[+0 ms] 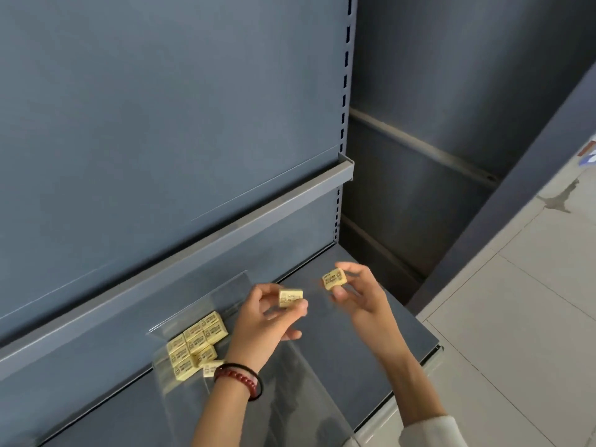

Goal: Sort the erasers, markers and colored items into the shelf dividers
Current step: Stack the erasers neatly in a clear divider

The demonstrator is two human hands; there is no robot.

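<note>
My left hand (264,321) pinches a small yellow eraser (290,297) between thumb and fingers, above the grey shelf (371,343). My right hand (361,295) pinches a second yellow eraser (334,279) a little higher and to the right. Several more yellow erasers (195,343) lie packed together on the shelf, left of a clear acrylic divider (209,304). Both held erasers hang in the air, apart from each other and from the pile.
A grey shelf rail (225,233) runs diagonally above the shelf against the blue back panel (161,108). Another clear divider (309,382) stands near the front. To the right are a dark neighbouring shelf bay (419,188) and a pale tiled floor (532,317).
</note>
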